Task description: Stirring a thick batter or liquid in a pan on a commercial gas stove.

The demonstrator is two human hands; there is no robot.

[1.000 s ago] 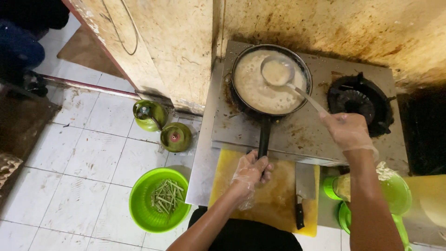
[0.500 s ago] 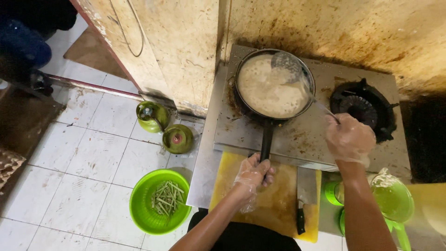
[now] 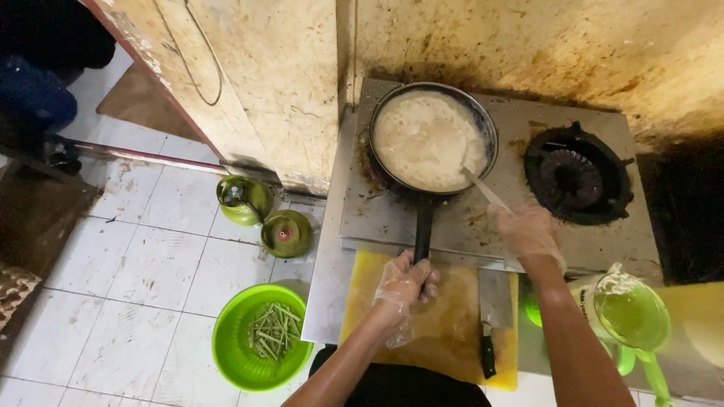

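Nearest, at six o'clock, a yellow cutting board [image 3: 445, 332] carries a cleaver [image 3: 492, 316]. The gloved left hand [image 3: 401, 285] is clamped around the black handle of the frying pan [image 3: 431, 143]. At three o'clock the gloved right hand [image 3: 528, 232] is closed on a ladle [image 3: 483, 188] dipping into the pan's pale batter at twelve o'clock. A green bowl [image 3: 234, 354] of cut stalks sits at eight o'clock on the floor; two green gas canisters [image 3: 265, 215] stand beyond.
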